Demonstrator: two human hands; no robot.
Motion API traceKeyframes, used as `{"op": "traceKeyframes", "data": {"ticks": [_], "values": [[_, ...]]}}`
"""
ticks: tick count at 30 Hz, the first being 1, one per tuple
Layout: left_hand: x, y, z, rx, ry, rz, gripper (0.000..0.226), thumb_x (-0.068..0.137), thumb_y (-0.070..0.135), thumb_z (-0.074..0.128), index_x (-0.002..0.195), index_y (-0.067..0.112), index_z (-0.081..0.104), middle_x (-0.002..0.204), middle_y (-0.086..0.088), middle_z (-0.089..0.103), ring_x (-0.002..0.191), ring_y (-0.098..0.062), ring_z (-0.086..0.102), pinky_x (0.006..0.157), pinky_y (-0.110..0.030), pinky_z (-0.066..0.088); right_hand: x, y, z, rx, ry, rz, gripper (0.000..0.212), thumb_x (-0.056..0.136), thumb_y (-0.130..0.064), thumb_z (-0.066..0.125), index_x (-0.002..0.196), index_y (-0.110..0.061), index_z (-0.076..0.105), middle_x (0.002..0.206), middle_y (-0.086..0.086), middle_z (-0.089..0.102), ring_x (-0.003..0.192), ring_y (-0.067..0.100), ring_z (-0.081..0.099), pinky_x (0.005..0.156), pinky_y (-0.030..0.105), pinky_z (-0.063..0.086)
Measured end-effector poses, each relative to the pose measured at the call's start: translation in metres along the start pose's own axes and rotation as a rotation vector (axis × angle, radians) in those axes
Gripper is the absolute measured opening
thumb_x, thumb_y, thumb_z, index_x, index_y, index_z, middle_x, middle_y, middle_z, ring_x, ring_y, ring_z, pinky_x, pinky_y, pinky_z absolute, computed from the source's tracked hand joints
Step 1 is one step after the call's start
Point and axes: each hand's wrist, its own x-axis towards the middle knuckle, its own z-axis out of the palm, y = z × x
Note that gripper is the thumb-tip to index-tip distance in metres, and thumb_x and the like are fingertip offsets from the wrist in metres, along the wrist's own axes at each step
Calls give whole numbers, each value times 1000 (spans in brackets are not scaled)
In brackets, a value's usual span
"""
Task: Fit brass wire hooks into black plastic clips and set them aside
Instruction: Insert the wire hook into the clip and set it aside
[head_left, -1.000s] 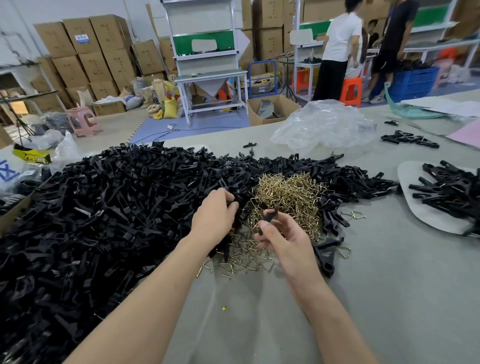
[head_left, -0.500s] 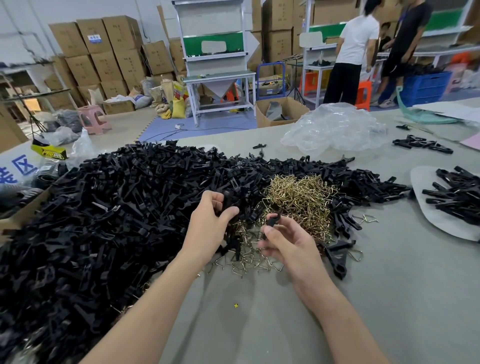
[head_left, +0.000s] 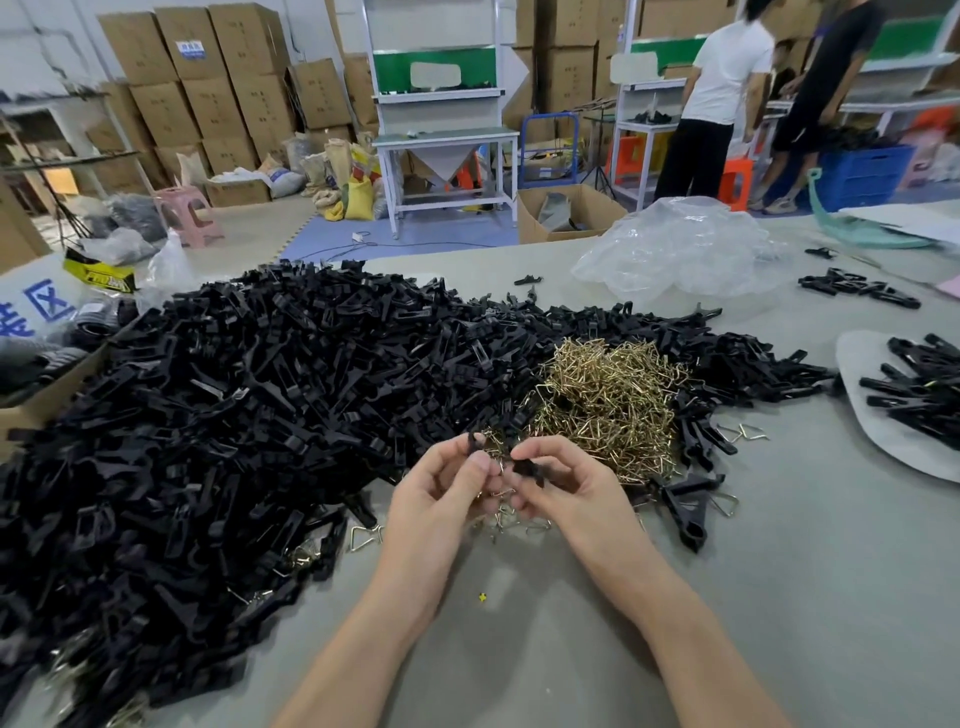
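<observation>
A huge heap of black plastic clips covers the left and middle of the grey table. A tangle of brass wire hooks lies at the heap's right side. Just in front of the hooks, my left hand pinches one black clip at its fingertips. My right hand grips a second black clip close beside it. The two hands nearly touch. Whether a hook sits in either clip is hidden by my fingers. More black clips lie piled on a pale sheet at the right.
Loose clips and stray hooks lie right of my hands. A crumpled clear plastic bag and a small row of clips sit at the back right. Cardboard boxes, workbenches and two standing people fill the background.
My left hand has lifted out of the clip heap with a clip and come toward my right hand. Both hands now meet in front of the brass hooks. The camera has shifted slightly.
</observation>
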Motion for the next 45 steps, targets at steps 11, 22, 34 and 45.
{"op": "traceKeyframes", "data": {"ticks": [11,22,34,45], "values": [[-2,-3,-3,83,7,11,19,96,13,64,106,24,75,97,-5,77,88,-13,70,71,-22,55,6,3,-4,73,5,94,24,86,-24,67,107,-25,78,115,6,75,102,17,71,90,26,55],[-8,4,-3,147,-56,101,21,91,11,69,103,28,73,96,1,71,90,-8,62,85,-22,50,3,-1,-2,181,6,95,28,79,-17,74,105,-25,78,109,8,75,95,16,70,85,27,56],[-9,1,-2,203,11,96,30,101,4,46,100,22,70,90,-4,69,75,-15,64,64,-27,54,0,-3,-2,216,-9,121,51,75,-13,74,122,-33,70,105,11,74,92,19,71,80,29,58],[-5,0,-4,366,-15,159,39,98,4,59,124,34,61,106,17,73,97,-9,71,85,-21,54,0,1,-3,47,-11,110,47,89,-3,72,119,-39,72,98,-4,73,100,20,72,91,34,58]]}}
